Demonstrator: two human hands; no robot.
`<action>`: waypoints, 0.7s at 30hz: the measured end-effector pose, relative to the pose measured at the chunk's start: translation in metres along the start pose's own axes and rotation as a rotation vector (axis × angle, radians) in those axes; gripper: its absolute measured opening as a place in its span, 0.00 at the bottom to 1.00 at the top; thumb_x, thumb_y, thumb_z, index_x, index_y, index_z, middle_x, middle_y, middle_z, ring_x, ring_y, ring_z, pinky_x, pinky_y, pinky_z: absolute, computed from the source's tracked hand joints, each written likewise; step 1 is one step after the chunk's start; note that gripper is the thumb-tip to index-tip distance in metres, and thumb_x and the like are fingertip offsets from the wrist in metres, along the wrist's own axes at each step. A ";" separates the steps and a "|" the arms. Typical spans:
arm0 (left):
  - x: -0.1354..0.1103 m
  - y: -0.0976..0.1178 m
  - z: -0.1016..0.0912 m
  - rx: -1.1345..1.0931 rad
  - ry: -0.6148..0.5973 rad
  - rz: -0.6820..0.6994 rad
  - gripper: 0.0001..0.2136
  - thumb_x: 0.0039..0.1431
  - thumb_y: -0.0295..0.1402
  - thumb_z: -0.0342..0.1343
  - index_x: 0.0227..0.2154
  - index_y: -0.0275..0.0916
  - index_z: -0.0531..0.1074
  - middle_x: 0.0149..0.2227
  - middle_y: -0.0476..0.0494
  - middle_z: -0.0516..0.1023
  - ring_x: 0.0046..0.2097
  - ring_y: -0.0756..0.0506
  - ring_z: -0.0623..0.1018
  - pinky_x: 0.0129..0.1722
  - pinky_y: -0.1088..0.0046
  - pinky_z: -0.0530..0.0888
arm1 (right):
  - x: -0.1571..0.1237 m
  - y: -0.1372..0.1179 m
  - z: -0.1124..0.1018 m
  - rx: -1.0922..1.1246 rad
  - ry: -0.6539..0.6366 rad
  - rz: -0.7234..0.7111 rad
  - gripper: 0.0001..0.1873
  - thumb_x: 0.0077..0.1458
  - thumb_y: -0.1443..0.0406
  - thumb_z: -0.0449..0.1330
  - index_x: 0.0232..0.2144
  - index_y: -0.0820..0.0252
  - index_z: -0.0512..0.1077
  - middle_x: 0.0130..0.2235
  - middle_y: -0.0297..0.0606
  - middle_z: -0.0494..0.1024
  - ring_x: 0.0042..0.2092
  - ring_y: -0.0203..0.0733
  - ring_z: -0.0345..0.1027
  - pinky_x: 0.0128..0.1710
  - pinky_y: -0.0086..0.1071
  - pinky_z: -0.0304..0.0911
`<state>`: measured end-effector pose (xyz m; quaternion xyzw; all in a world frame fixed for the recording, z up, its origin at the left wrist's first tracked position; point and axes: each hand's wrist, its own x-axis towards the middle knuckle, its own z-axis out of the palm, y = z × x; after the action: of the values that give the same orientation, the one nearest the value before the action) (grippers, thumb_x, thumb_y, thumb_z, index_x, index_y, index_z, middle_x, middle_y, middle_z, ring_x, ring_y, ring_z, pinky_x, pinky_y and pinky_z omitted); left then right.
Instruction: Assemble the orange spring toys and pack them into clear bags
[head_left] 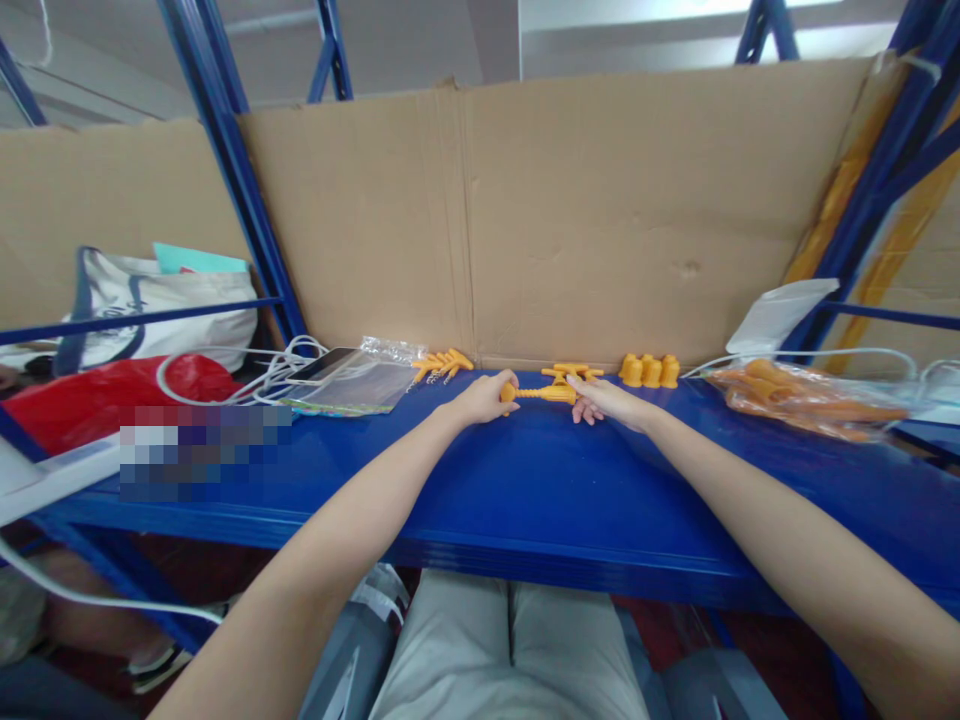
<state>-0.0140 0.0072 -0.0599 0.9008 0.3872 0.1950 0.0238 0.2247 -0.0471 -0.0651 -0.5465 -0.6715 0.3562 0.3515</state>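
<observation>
An orange plastic threaded rod [534, 393] spans the gap between my hands, just above the blue shelf. My left hand [486, 397] is closed round its knobbed left end. The fingers of my right hand [600, 398] grip the wider ribbed sleeve [559, 394] at the other end. Part of the sleeve is hidden by that hand. Just behind my right hand lie orange T-shaped pieces [572, 371]. Left of my left hand are several orange T-handles [444, 364] with thin metal spirals. Orange bell-shaped caps [649, 371] stand to the right.
A clear bag of orange parts [810, 400] lies on the right of the blue shelf [525, 500]. To the left are a clear plastic pouch [360, 383], white cables [262, 375] and a red bag [135, 395]. A cardboard panel [645, 210] closes off the back.
</observation>
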 end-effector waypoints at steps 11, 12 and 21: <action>0.000 0.000 0.003 -0.030 0.002 0.014 0.16 0.53 0.33 0.59 0.44 0.38 0.65 0.26 0.50 0.76 0.29 0.46 0.75 0.31 0.74 0.68 | -0.005 0.001 -0.002 0.052 -0.014 -0.020 0.25 0.57 0.47 0.54 0.24 0.62 0.71 0.23 0.41 0.76 0.18 0.29 0.59 0.16 0.26 0.50; 0.000 0.001 0.003 -0.029 0.001 0.013 0.16 0.53 0.32 0.59 0.44 0.38 0.65 0.26 0.50 0.76 0.29 0.47 0.75 0.31 0.74 0.68 | -0.004 0.000 -0.001 0.052 0.007 0.009 0.27 0.57 0.46 0.52 0.22 0.62 0.71 0.20 0.40 0.74 0.17 0.29 0.58 0.15 0.25 0.48; 0.000 0.000 0.002 -0.053 0.012 0.010 0.15 0.53 0.32 0.60 0.42 0.39 0.65 0.25 0.51 0.75 0.27 0.48 0.74 0.29 0.75 0.67 | 0.001 0.004 -0.002 0.039 -0.014 -0.003 0.30 0.56 0.42 0.50 0.21 0.61 0.70 0.19 0.39 0.73 0.16 0.29 0.58 0.12 0.25 0.47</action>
<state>-0.0126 0.0075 -0.0615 0.9007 0.3773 0.2109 0.0442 0.2281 -0.0453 -0.0669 -0.5359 -0.6678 0.3725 0.3580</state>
